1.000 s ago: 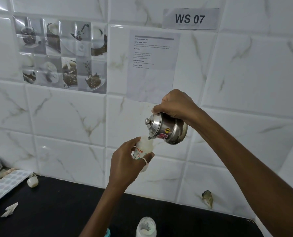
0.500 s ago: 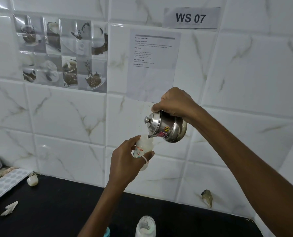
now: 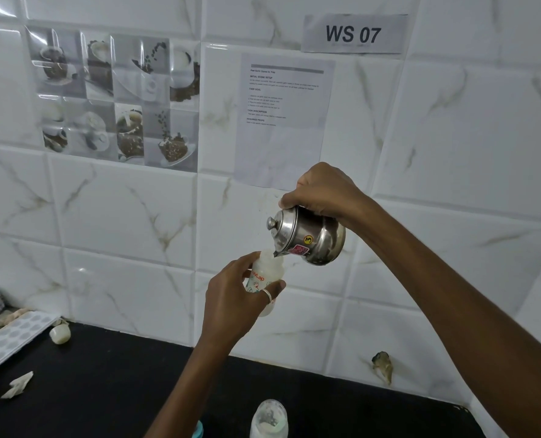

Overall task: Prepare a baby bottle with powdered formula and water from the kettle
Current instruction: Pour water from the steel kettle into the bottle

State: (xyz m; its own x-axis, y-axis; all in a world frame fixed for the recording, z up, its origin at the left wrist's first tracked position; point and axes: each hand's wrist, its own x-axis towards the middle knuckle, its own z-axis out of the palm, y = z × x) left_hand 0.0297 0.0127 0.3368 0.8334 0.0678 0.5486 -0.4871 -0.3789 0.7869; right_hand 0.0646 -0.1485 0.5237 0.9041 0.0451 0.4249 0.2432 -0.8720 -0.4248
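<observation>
The left grip (image 3: 234, 298) wraps its fingers around the baby bottle (image 3: 264, 275), holding it upright before the tiled wall (image 3: 105, 216). The right grip (image 3: 323, 191) clasps the steel kettle (image 3: 310, 238) from above, tilted, its spout at the bottle's open mouth. Both hang above the black counter (image 3: 105, 390), with open room beneath. The bottle is translucent white, printed red and green. Another bottle (image 3: 269, 418) stands on the counter below.
</observation>
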